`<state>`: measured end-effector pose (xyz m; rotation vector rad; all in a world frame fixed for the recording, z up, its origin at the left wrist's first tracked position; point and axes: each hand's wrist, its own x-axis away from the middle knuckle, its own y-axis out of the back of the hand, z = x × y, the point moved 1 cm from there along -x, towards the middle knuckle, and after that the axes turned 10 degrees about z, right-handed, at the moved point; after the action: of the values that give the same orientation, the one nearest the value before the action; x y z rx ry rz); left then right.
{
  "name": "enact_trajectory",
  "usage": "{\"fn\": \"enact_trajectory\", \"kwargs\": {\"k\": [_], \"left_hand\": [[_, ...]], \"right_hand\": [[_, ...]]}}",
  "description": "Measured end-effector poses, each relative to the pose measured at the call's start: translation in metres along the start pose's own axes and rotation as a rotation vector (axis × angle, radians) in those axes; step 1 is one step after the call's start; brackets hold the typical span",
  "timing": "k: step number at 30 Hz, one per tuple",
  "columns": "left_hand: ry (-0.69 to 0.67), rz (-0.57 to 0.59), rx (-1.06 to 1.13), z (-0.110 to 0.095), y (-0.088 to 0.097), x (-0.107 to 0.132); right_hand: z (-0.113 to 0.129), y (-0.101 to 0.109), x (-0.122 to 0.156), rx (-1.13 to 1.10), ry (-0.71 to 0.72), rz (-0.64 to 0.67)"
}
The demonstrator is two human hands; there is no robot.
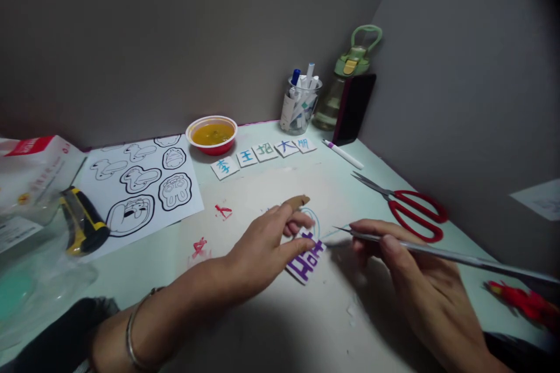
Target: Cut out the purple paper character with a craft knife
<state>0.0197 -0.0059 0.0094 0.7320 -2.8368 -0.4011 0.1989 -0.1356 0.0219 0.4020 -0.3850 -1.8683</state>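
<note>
My left hand (266, 239) pins down a small white card (306, 265) bearing a bold purple character, thumb on its upper edge. A brown cover, perhaps a bandage, wraps the index finger. Between the thumb and fingers of my right hand (411, 274) is a slim, pointed metal tool (437, 252). Its fine dark tip points left, just beyond the card's right edge and apart from it. The far end of the tool runs out toward the right edge of the view. Pale blue lines mark the board around the card.
Several lettered cards (265, 152) lie in a row behind my hands. Red-handled scissors (415, 215) and a marker (343, 154) lie right. Farther back stand a bowl of yellow liquid (212, 137), a cup of markers (301, 105) and a bottle (330, 102). A printed sheet (192, 198) lies left.
</note>
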Motion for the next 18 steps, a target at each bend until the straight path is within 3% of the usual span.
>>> {"fn": "enact_trajectory", "kwargs": {"k": [3, 6, 11, 18], "left_hand": [[-0.010, -0.098, -0.363, -0.002, 0.000, 0.002], [0.033, -0.039, -0.574, -0.003, -0.005, 0.005], [-0.083, -0.047, -0.530, 0.004, -0.018, 0.007], [-0.122, -0.070, -0.429, 0.008, -0.022, 0.006]], "right_hand": [[0.001, 0.001, -0.003, 0.057, 0.025, 0.004], [0.000, 0.002, -0.005, 0.028, 0.030, 0.047], [0.001, -0.002, -0.004, -0.007, -0.032, 0.090], [0.005, -0.010, -0.002, 0.094, 0.049, 0.141]]}}
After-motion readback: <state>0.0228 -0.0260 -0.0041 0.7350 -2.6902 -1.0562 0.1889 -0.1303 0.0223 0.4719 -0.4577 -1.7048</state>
